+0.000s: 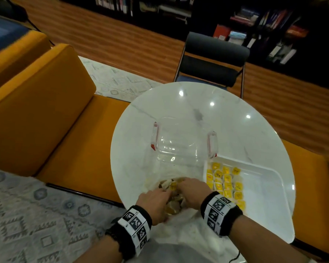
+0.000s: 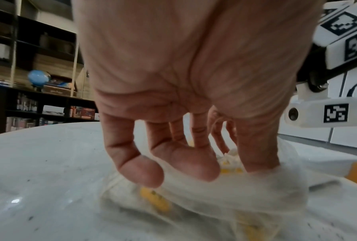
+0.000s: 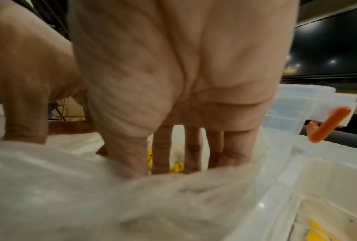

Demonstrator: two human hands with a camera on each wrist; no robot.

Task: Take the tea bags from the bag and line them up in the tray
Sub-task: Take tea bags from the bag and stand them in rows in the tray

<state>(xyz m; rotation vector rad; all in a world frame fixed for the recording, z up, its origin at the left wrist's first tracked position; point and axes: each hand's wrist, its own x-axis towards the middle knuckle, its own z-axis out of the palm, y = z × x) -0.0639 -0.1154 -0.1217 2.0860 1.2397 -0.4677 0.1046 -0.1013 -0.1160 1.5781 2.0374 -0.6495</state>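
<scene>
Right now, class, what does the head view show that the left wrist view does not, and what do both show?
Only the head view: the white tray with rows of yellow tea bags, and a clear container. Only the left wrist view: a blue globe on shelves. Both: the left hand and right hand at the plastic bag on the table.

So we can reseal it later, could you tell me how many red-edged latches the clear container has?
2: the left latch on the clear container, and the right latch beside the tray; transparent plastic could hide others.
</scene>
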